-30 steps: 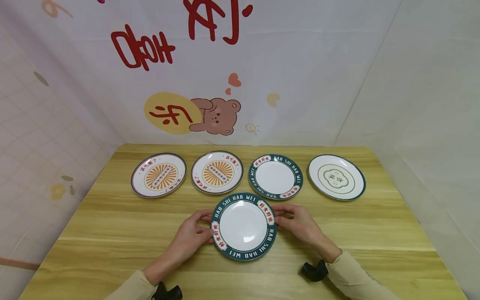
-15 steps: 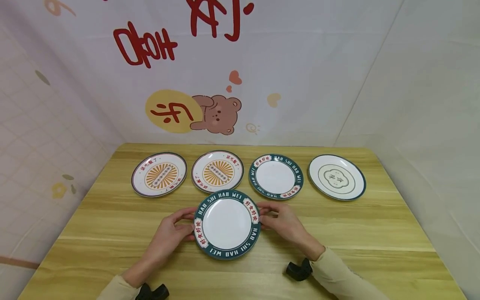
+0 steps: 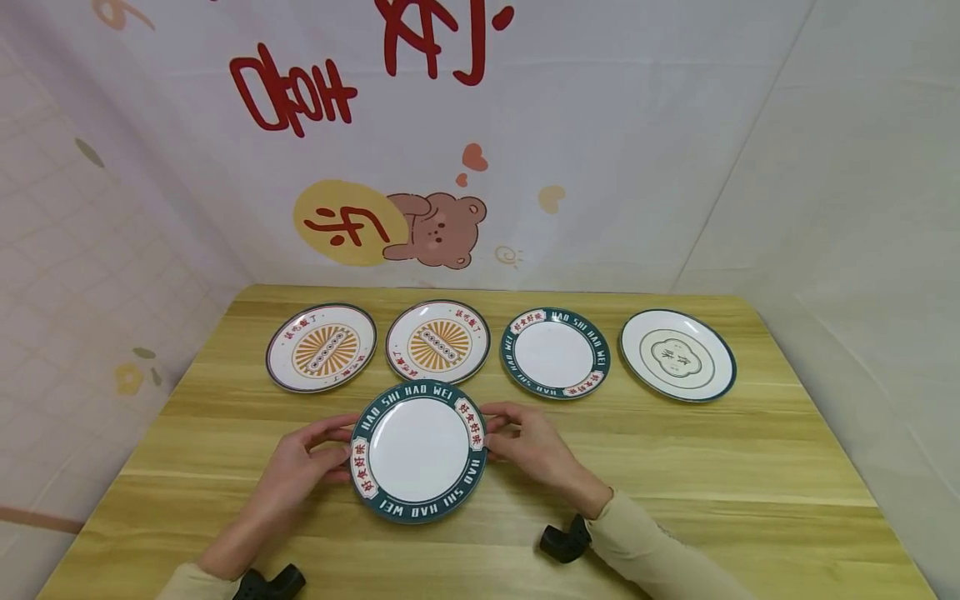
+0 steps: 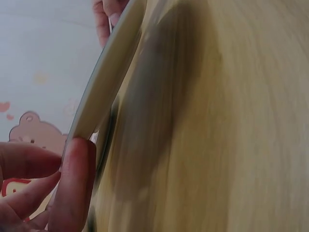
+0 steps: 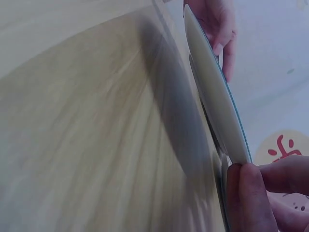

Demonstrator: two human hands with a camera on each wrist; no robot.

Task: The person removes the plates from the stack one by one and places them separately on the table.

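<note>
A round white plate (image 3: 418, 450) with a green lettered rim is held level between both hands, raised off the table, as its shadow in the wrist views shows. My left hand (image 3: 296, 465) pinches its left edge, thumb on top and fingers beneath. On the opposite edge, my right hand (image 3: 534, 446) pinches the rim the same way. Seen edge-on in the left wrist view, the plate's pale underside (image 4: 104, 79) faces the wood. Behind it lies a matching green-rimmed plate (image 3: 555, 354), flat on the table and apart from the held one.
Two white plates with orange sunburst prints, a left one (image 3: 322, 348) and a right one (image 3: 438, 342), share the back row. A white plate with a flower outline (image 3: 678, 357) ends it at right. The wooden table (image 3: 720, 483) meets fabric walls behind and at both sides.
Both hands have carried the green-rimmed plate leftward across the front of the table. Their pinch on its rim stays the same. The back-row plates have not moved.
</note>
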